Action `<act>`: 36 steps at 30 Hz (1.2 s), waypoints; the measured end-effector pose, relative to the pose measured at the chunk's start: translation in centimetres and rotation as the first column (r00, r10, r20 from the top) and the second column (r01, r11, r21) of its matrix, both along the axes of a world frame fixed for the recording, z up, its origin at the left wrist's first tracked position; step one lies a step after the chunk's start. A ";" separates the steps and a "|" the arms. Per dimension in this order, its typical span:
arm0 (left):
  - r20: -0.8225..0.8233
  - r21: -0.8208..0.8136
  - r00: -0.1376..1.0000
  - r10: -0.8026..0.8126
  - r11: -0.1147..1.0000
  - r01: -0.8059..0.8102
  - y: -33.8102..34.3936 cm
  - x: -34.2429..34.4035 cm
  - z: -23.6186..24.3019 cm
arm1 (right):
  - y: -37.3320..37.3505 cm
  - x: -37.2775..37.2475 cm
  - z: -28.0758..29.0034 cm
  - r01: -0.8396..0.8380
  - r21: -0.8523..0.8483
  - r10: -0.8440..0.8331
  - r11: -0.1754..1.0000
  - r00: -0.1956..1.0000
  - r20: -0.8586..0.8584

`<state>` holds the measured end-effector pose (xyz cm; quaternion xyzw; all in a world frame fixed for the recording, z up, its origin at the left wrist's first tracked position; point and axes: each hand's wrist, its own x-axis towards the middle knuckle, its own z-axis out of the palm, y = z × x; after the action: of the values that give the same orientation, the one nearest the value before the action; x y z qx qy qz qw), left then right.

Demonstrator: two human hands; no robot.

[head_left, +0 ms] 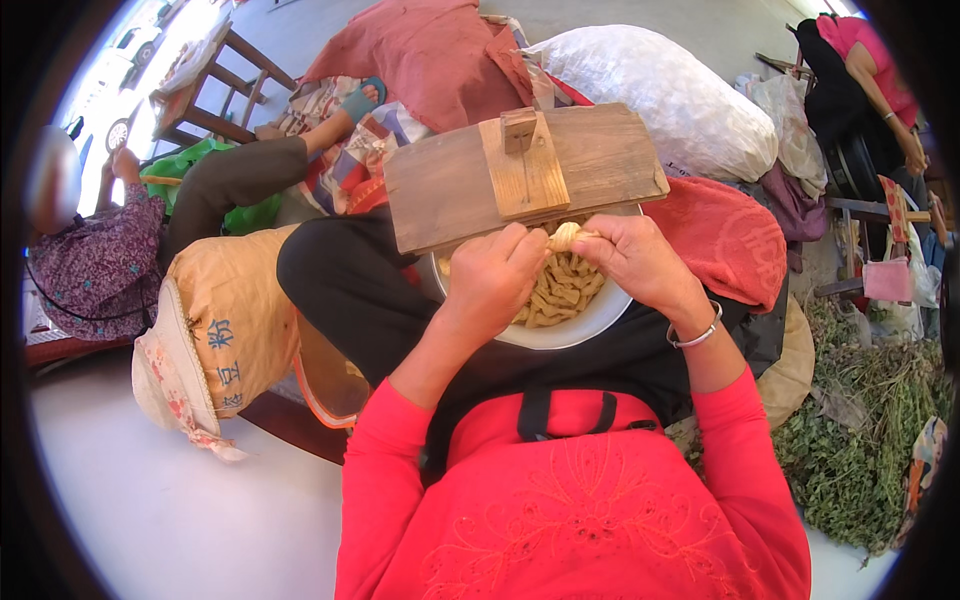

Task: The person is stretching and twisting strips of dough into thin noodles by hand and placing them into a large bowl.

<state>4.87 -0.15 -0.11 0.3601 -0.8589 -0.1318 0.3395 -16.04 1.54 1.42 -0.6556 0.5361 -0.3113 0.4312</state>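
Both hands meet over the white bowl (pixel 560 335) on her lap: the left hand (pixel 495 275) and right hand (pixel 635 260) pinch one pale dough strip (pixel 563 236) between them, just at the wooden board (pixel 520 175) lying across the bowl's twelve-o'clock rim, so finished twists (pixel 560 290) drop straight inside.

A bowl (pixel 575 335) rested on the person's lap, with strips (pixel 562 290) piled in it. A wooden board (pixel 450 190) lay across the bowl's far rim. Both hands met above the bowl: left hand (pixel 492 275), right hand (pixel 632 258). A sack (pixel 230 320) lay left of the bowl; dried plants (pixel 860 440) lay to its right.
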 end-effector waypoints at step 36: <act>-0.373 0.599 0.925 0.067 0.779 0.185 -2.8 -0.3 -1.0 | -4.8 -1.3 -0.3 -0.265 0.492 -0.080 0.829 0.816 0.573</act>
<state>4.57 -2.96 -1.08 0.3925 -0.6966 -0.4853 0.3538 -17.30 -3.24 1.13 -0.4057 0.4142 -0.3026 0.7565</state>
